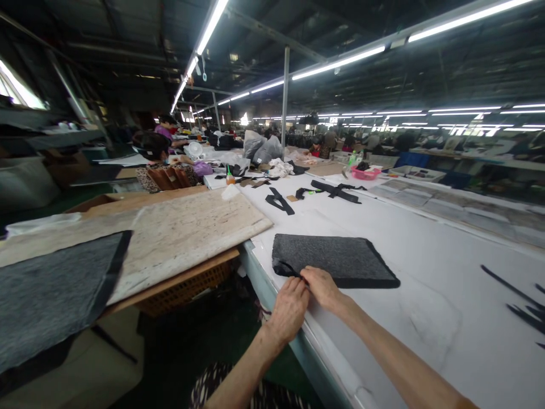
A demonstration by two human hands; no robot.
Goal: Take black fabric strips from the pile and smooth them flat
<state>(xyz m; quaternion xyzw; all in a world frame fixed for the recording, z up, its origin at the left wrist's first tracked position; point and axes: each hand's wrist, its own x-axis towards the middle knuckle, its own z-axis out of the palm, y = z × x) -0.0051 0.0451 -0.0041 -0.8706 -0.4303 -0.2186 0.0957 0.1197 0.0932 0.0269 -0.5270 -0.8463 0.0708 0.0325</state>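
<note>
A dark grey fabric panel (pixel 327 255) with black edging lies flat on the white table, close to its near left edge. At the panel's near left corner a thin black strip (pixel 286 264) curves up in a small loop. My left hand (pixel 290 307) is closed at the near end of this strip, over the table's edge. Right beside it, my right hand (pixel 321 285) pinches at the same spot, its fingertips touching the left hand's. The fingers partly hide the strip and the panel's near edge between them.
A worn pale board (pixel 183 227) stands to the left, with another grey, black-edged panel (pixel 63 289) hanging over its front. Black strips (pixel 336 190) lie farther back, and more (pixel 525 312) at right. A pink basket (pixel 365 172) stands behind. A co-worker (pixel 159 159) sits at left.
</note>
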